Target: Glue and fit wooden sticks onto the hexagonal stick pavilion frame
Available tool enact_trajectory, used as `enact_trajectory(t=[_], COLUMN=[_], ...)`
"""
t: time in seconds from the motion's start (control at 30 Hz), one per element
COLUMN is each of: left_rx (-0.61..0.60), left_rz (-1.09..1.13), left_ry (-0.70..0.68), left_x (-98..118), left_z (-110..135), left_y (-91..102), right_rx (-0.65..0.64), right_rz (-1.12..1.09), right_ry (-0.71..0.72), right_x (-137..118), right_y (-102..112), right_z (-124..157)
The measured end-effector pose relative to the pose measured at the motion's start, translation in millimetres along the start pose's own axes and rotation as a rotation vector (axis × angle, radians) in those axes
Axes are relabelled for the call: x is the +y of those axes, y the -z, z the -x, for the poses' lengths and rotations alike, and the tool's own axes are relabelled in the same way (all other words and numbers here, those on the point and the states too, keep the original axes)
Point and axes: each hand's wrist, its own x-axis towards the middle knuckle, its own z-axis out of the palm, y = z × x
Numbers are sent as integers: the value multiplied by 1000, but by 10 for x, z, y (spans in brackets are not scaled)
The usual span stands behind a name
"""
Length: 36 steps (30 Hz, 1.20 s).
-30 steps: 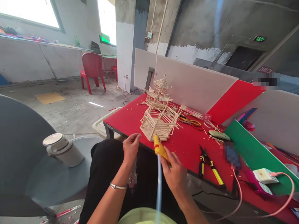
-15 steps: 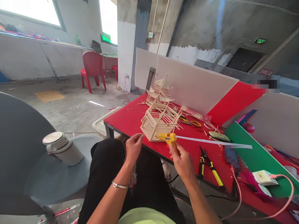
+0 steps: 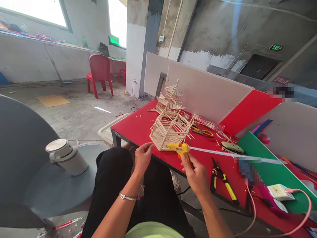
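Observation:
My right hand (image 3: 194, 170) grips the handle of a yellow hot glue gun (image 3: 178, 148), with a long clear glue stick (image 3: 223, 153) sticking out of its back. The gun's nozzle points left, at the near edge of a tiered model pavilion (image 3: 170, 132) made of thin wooden sticks. My left hand (image 3: 143, 157) is closed in a pinch just left of the nozzle, near the table's front edge. Whatever lies between its fingertips is too small to make out. Behind the open stick frame stands a roofed tower part (image 3: 173, 92).
On the red table (image 3: 133, 127) lie yellow-black cutters (image 3: 224, 180), yellow-handled pliers (image 3: 203, 132), a bundle of sticks (image 3: 204, 121) and an oval green object (image 3: 232, 147). A pink power strip (image 3: 274, 201) with cables is at right. A white jug (image 3: 66, 157) stands on a grey stool at left.
The glue gun and my right hand have shifted slightly right. My left hand keeps its pinch in nearly the same place. The camera view has moved a little.

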Motion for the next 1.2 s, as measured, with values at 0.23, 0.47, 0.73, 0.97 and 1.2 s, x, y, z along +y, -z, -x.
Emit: enact_trajectory(t=[0.23, 0.47, 0.73, 0.97, 1.2], left_rx=[-27, -82, -336, -498, -471], left_rz=[-61, -165, -184, -84, -51], left_ry=[-27, -127, -246, -262, -273], left_x=[-17, -13, 110, 78, -18], left_z=[23, -20, -232, -269, 4], left_y=[-15, -54, -254, -744, -1271], right_rx=[120, 110, 140, 270, 303], right_rz=[-115, -138, -23, -14, 139], right_ry=[132, 190, 324, 259, 297], right_x=[-46, -9, -27, 87, 349], right_y=[-95, -146, -163, 54, 377], right_z=[55, 57, 63, 117, 299])
